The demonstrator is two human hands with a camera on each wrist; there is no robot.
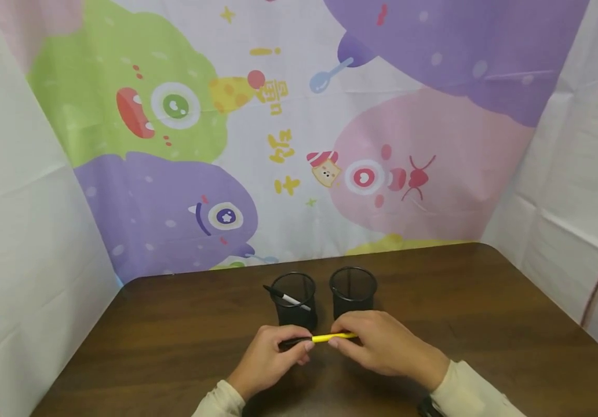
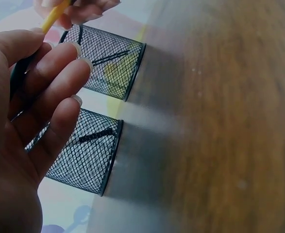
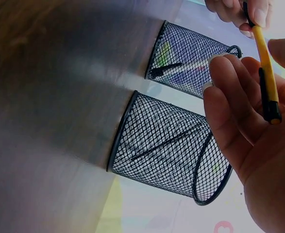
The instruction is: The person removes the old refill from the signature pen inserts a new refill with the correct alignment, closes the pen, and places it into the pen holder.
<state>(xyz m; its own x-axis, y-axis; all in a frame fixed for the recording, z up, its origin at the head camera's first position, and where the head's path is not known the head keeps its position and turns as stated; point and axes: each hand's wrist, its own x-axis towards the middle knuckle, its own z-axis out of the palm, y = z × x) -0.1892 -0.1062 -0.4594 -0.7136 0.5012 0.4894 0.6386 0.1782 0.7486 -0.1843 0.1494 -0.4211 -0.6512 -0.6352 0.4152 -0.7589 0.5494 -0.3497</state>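
A yellow and black pen (image 1: 324, 337) lies roughly level between both hands, in front of two black mesh pen cups. My left hand (image 1: 273, 358) pinches its black end between thumb and fingers. The yellow end is pinched by my right hand (image 1: 390, 346). In the right wrist view, the yellow barrel (image 3: 264, 53) has a black clip and a black tip near the palm. The left cup (image 1: 296, 316) holds a white marker (image 1: 292, 300) with a black end, leaning out over the rim. Just beyond my right hand stands the right cup (image 1: 352, 304).
Both cups stand on a brown wooden table (image 1: 184, 324). A cartoon-printed cloth (image 1: 299, 231) hangs behind the table, with white cloth (image 1: 17, 191) at the sides. A dark object (image 1: 427, 407) shows beside the right sleeve.
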